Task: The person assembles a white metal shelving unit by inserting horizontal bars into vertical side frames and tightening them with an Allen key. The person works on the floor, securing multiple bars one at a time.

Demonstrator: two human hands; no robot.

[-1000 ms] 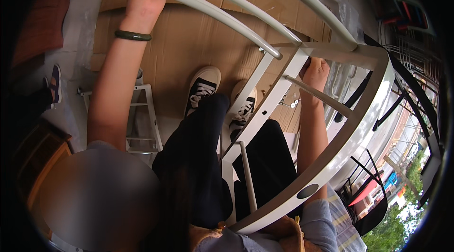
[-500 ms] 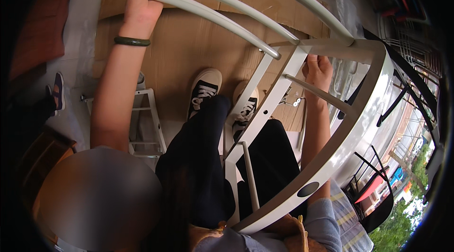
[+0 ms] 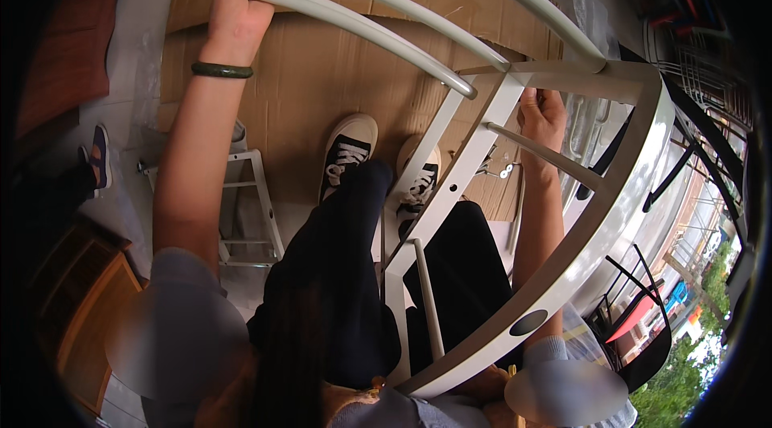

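A white metal furniture frame (image 3: 464,175) with crossbars and long curved tubes (image 3: 354,20) lies across my lap. At the upper left, my left hand (image 3: 241,14) is wrapped round two of the tubes, away from the crossbars. My right hand (image 3: 544,118) is below the frame's far corner, close to where a tube meets a crossbar. Its fingers are bent and pressed together; the frame partly hides the fingertips, and whatever they hold cannot be made out. A dark round hole (image 3: 453,188) shows in the middle bar, and a dark oval cap (image 3: 529,323) in the curved rim.
Flattened cardboard (image 3: 297,66) covers the floor under my shoes (image 3: 351,147). Small metal fittings (image 3: 505,172) lie on it near my right forearm. A smaller white frame (image 3: 261,195) stands at left, near a wooden cabinet (image 3: 96,331). Another person's shoe (image 3: 100,156) shows farther left.
The frame has tipped very slightly at its right side, and both hands have shifted a little with the same hold. My view has moved slightly, showing more of the cabinet.
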